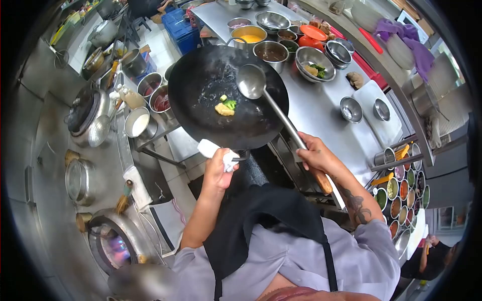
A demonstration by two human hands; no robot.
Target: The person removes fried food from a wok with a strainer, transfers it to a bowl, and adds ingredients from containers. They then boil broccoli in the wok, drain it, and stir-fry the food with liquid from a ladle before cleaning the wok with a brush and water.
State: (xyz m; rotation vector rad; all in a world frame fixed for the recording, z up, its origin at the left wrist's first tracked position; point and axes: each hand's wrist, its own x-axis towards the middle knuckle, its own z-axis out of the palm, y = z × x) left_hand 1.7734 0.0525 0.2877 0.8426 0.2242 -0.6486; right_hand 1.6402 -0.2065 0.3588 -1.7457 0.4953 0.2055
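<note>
A large black wok (201,85) is held up in front of me, tilted, with a little yellow and green food (226,107) on its inner surface. My left hand (219,168) is closed on the wok's handle (242,158) through a folded white cloth (213,149). In my right hand (319,154) is the wooden-ended handle of a steel ladle (251,82). The ladle's bowl is over the right part of the wok; whether it touches the metal I cannot tell.
At the right, a steel table (316,113) bears a metal bowl with food (315,65) and several pots. Sauce pots (138,123) stand left of the wok. A lit burner (116,248) is at the lower left. Another person (431,258) is at the far lower right.
</note>
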